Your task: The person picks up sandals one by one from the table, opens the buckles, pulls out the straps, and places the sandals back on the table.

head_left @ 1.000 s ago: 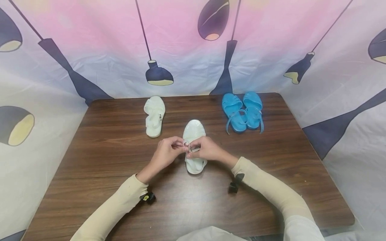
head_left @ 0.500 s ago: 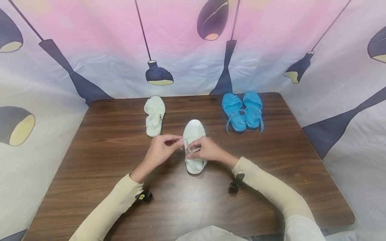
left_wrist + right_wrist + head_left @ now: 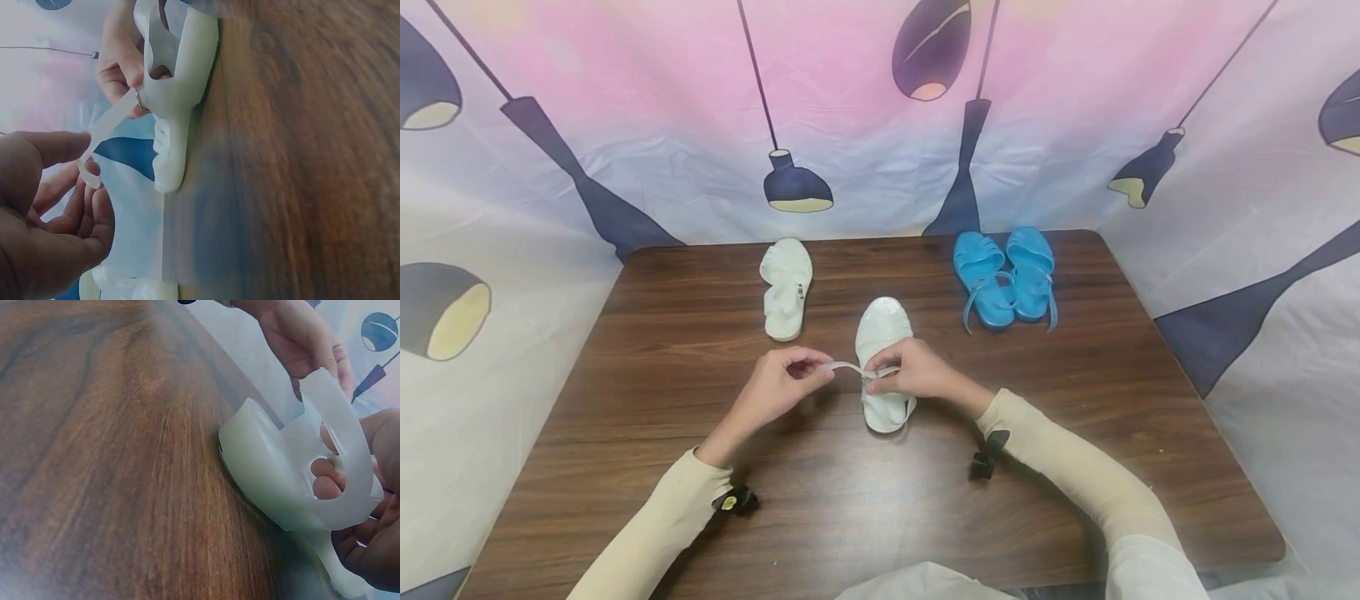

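Left hand (image 3: 781,382) pinches the loose end of a pale strap (image 3: 846,365); right hand (image 3: 919,371), thumb and fingers curled, grips the white sandal (image 3: 883,323) near its buckle (image 3: 138,98). Sandal sits mid-worktop (image 3: 880,500) between both hands. Second white sandal (image 3: 786,321) and blue sandals (image 3: 978,260) near far edge.

Two white sandals, one near white sandal (image 3: 883,321) and one far white sandal (image 3: 788,283) on the left; two blue sandals (image 3: 1032,275) at the far right, making four sandals altogether; two hands, one left hand (image 3: 778,383) and one right hand (image 3: 917,371); two sleeves (image 3: 1060,458); two small black devices (image 3: 981,465); one surface (image 3: 917,508); probably six printed lamps (image 3: 797,185) with pale openings, several cropped at the edges.
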Demonstrator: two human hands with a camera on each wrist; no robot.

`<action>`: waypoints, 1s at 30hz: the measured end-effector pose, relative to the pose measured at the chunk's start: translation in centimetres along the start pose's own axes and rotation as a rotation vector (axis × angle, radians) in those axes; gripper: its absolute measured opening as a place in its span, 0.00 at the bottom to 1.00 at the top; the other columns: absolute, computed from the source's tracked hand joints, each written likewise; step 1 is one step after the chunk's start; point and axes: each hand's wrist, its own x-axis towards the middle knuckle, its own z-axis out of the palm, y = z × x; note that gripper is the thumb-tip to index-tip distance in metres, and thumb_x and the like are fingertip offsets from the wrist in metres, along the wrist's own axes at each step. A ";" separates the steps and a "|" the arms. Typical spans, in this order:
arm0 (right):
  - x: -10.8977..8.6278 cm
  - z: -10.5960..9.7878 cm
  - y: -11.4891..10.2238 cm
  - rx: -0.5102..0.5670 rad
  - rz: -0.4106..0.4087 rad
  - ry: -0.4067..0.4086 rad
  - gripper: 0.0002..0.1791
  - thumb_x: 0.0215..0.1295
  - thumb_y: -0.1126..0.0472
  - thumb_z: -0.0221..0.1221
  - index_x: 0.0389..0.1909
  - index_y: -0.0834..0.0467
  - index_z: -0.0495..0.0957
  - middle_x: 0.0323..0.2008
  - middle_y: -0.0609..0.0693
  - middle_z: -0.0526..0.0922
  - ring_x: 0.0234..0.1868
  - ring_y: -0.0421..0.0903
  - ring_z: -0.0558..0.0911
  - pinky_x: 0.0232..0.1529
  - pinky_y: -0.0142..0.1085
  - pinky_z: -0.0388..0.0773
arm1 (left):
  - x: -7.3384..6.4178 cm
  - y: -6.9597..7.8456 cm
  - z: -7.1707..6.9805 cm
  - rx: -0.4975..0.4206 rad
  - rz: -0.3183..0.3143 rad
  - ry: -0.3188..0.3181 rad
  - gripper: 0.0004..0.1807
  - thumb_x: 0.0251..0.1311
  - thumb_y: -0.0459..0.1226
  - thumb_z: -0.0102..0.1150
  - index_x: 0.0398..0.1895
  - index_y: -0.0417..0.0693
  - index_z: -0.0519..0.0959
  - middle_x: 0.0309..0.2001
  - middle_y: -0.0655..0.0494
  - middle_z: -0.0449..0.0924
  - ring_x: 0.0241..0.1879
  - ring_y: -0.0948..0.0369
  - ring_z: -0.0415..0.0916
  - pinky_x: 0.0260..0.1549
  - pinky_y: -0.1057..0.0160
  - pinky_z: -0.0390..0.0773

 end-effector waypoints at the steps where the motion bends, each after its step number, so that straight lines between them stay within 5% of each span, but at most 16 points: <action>1: 0.0 0.0 0.0 -0.002 0.002 0.001 0.12 0.55 0.53 0.77 0.39 0.50 0.90 0.33 0.38 0.88 0.37 0.37 0.83 0.40 0.33 0.81 | 0.0 -0.1 0.0 0.000 -0.004 -0.013 0.08 0.59 0.36 0.73 0.41 0.45 0.88 0.33 0.56 0.87 0.33 0.62 0.82 0.35 0.68 0.82; 12: 0.0 -0.1 0.0 0.013 -0.004 0.011 0.12 0.55 0.53 0.77 0.39 0.50 0.90 0.32 0.38 0.88 0.35 0.37 0.82 0.38 0.32 0.80 | -0.2 -1.0 0.6 0.000 -0.032 -0.143 0.09 0.61 0.33 0.69 0.43 0.39 0.83 0.35 0.54 0.85 0.36 0.61 0.81 0.38 0.65 0.82; 19: 0.1 -0.1 0.3 0.008 -0.013 -0.004 0.15 0.57 0.49 0.75 0.43 0.50 0.90 0.37 0.39 0.89 0.40 0.38 0.83 0.44 0.34 0.81 | 0.5 -0.6 1.5 -0.026 -0.028 -0.162 0.14 0.64 0.36 0.68 0.49 0.38 0.82 0.43 0.52 0.86 0.42 0.59 0.83 0.45 0.63 0.84; 30: -0.2 -0.6 0.5 -0.049 -0.104 -0.013 0.15 0.67 0.51 0.68 0.49 0.54 0.88 0.46 0.44 0.90 0.52 0.42 0.85 0.55 0.40 0.81 | 2.3 0.8 3.3 -0.022 -0.025 -0.183 0.16 0.66 0.44 0.67 0.50 0.43 0.83 0.41 0.54 0.87 0.42 0.60 0.84 0.46 0.61 0.84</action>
